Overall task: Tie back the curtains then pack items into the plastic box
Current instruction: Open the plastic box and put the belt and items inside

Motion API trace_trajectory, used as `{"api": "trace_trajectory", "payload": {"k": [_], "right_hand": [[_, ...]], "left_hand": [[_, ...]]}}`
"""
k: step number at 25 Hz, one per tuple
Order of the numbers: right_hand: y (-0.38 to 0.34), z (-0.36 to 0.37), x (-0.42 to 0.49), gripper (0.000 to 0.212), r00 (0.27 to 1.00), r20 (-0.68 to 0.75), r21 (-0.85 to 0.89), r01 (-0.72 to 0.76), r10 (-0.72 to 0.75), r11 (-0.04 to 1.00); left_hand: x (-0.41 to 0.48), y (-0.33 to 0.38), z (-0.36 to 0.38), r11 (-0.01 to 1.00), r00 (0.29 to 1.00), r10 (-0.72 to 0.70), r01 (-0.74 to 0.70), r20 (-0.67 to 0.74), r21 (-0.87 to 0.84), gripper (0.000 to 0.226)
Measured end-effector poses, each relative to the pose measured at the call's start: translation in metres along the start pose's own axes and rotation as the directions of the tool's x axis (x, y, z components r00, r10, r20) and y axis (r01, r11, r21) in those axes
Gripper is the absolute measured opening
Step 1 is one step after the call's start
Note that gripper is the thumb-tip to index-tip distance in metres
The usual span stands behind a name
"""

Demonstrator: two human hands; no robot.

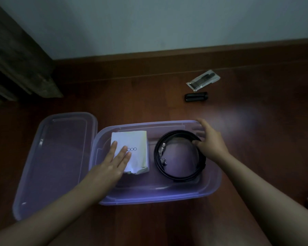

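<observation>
A clear plastic box point(210, 185) stands open on the wooden floor in front of me. Inside it on the left lies a white paper packet point(137, 139) printed with small circles. My left hand point(112, 166) rests flat on the packet, fingers spread. On the right side of the box lies a coiled black belt point(178, 174) with metal parts. My right hand point(210, 142) is at the belt's far right edge, thumb and fingers closed on the strap.
The box's lid point(57, 157) lies flat to the left of the box. Beyond the box on the floor lie a small black object point(196, 97) and a clear bag with dark contents point(203, 80). A dark curtain point(16, 55) hangs at the far left by the wall.
</observation>
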State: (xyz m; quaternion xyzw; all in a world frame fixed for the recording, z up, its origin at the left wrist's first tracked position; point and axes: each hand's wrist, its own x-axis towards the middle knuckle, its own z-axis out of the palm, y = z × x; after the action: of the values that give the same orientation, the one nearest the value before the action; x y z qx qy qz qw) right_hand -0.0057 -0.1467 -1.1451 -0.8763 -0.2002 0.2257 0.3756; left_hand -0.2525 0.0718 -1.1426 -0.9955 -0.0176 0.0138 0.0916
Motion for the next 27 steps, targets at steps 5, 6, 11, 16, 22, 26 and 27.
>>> {"api": "trace_trajectory", "payload": {"k": [5,6,11,16,22,26,27], "right_hand": [[-0.001,-0.001,0.001,0.068,1.0,0.004,0.01,0.013,-0.013,1.0],[-0.001,-0.001,0.001,0.068,1.0,0.007,0.008,0.017,-0.017,1.0],[-0.005,-0.008,0.001,0.059,0.99,0.129,0.143,-0.074,0.055,0.987],[-0.011,-0.016,0.009,0.036,0.998,0.051,0.114,0.042,-0.048,0.993],[-0.005,-0.031,0.076,0.036,0.954,-0.133,-0.393,0.198,-0.269,0.898],[0.001,-0.024,0.125,0.054,0.978,0.044,-0.637,0.186,-0.205,0.748],[0.0,-0.021,0.133,0.058,0.979,0.061,-0.683,0.183,-0.194,0.707]], "left_hand": [[-0.002,0.006,-0.007,0.999,0.999,-0.033,0.033,-0.017,0.028,0.1],[-0.001,0.008,-0.01,1.0,1.0,-0.024,0.025,0.014,-0.006,0.1],[0.008,0.007,-0.035,0.961,0.998,-0.035,0.016,-0.061,-0.277,0.071],[0.092,0.02,-0.055,0.929,0.994,-0.052,0.014,-0.092,-0.371,0.075],[0.141,0.036,-0.022,0.986,0.998,0.042,-0.033,0.052,-0.163,0.076],[0.141,0.037,-0.015,0.987,0.999,0.033,-0.027,0.033,-0.161,0.077],[0.142,0.036,-0.015,0.987,0.999,0.034,-0.03,0.025,-0.157,0.078]]}}
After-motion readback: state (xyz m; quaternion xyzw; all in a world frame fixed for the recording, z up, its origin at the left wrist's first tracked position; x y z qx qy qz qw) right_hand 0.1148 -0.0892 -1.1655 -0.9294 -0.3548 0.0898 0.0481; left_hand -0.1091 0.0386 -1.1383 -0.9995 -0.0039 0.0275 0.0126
